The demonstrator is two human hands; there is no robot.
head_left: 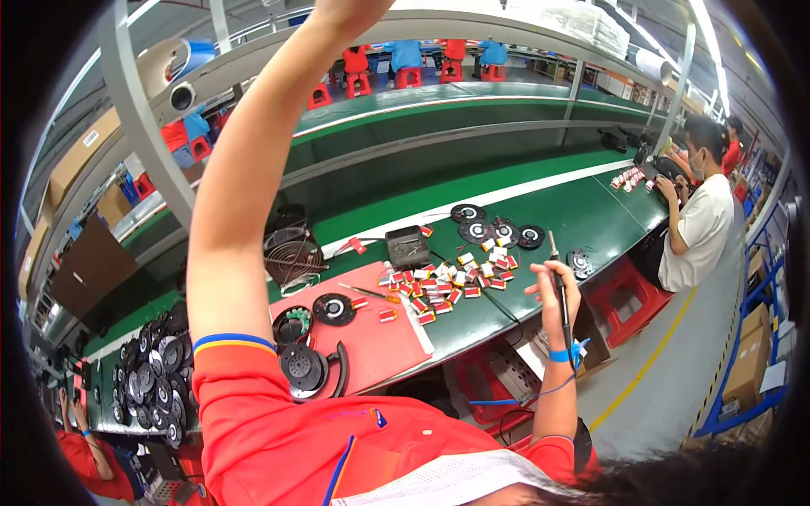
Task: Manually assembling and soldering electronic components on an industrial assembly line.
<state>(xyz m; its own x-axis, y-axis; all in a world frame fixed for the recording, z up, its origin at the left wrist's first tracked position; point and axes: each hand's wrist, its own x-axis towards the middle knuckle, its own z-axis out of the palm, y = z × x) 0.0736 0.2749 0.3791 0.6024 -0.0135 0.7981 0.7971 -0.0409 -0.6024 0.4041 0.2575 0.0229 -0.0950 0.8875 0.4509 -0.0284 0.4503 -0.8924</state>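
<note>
My left arm reaches up across the view, and my left hand (350,10) is cut off by the top edge, with its fingers out of sight. My right hand (553,297) grips a soldering iron (564,314), its metal tip pointing up above the bench; a blue strap circles that wrist. On the pink mat (384,337) in front of me lie a dark headphone (304,367), a round black disc (335,309) and a thin tool with an orange handle (369,293). Beside the mat spreads a pile of small red-and-white battery packs (456,278).
A black box (408,246), several round black discs (477,230) and a fan with a wire grille (294,260) stand on the green bench. Many dark round parts (152,375) are heaped at left. A co-worker (704,202) sits at right near a red stool (626,299). Metal shelf posts (139,110) rise ahead.
</note>
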